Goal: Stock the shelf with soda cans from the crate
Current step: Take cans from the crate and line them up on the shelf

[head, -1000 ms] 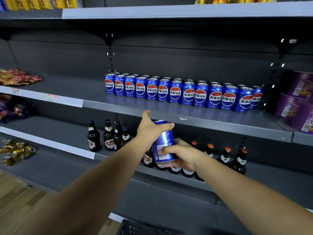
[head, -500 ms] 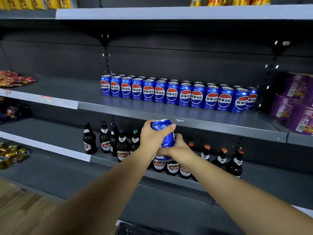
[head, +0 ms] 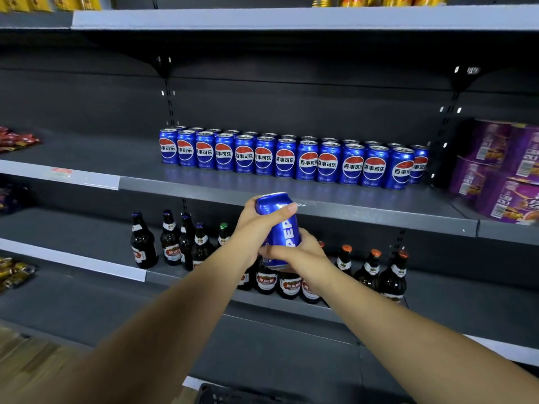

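Glossy blue cylindrical soda can (head: 281,228), left hand (head: 253,231) grip curled round its top, right hand (head: 303,255) clasping its base, matte grey shelf (head: 379,215) at twelve o'clock, seemingly a dark crate (head: 233,396) at six.

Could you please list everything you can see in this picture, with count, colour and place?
Held soda can: one, blue, in front of the middle shelf.
Shelved soda cans: two rows, about twelve in front, blue, middle shelf.
Beer bottles: about twelve, dark brown, lower shelf, some behind the hands.
Purple boxes: several, stacked, middle shelf, right.
Red packets: a few, middle shelf, far left.
Gold packets: a few, lower shelf, far left.
Yellow goods: several, top shelf.
Crate: one, black, bottom edge.
Left hand: grips the can's upper part.
Right hand: grips the can's lower part.
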Demonstrator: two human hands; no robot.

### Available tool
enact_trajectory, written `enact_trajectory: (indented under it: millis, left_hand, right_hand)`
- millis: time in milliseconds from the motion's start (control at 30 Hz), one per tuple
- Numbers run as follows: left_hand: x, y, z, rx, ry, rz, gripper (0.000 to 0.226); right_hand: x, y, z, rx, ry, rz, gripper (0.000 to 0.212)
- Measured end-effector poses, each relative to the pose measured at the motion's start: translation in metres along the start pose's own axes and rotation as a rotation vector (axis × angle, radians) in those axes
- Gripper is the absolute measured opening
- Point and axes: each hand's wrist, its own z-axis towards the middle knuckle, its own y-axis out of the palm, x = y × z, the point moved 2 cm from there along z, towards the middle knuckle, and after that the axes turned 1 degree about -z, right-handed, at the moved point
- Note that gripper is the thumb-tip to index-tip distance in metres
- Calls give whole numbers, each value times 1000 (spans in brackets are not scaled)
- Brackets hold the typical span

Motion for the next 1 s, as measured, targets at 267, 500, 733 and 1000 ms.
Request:
enact_trajectory:
  millis: [267, 500, 733, 1000]
  left_hand:
    - [-3, -10, 5, 124, -28, 40, 51]
    - [18, -18, 6, -58, -57, -73, 61]
    - [2, -17, 3, 137, -18, 1, 55]
    - [-3, -38, -1, -7, -67, -79, 32]
  right_hand:
    - [-1, 4, -8, -16, 11, -162, 59]
    - [-7, 6, -6, -156, 75, 124, 64]
    - [0, 19, -6, 15, 32, 1, 50]
    - [3, 21, -10, -262, 138, 30, 54]
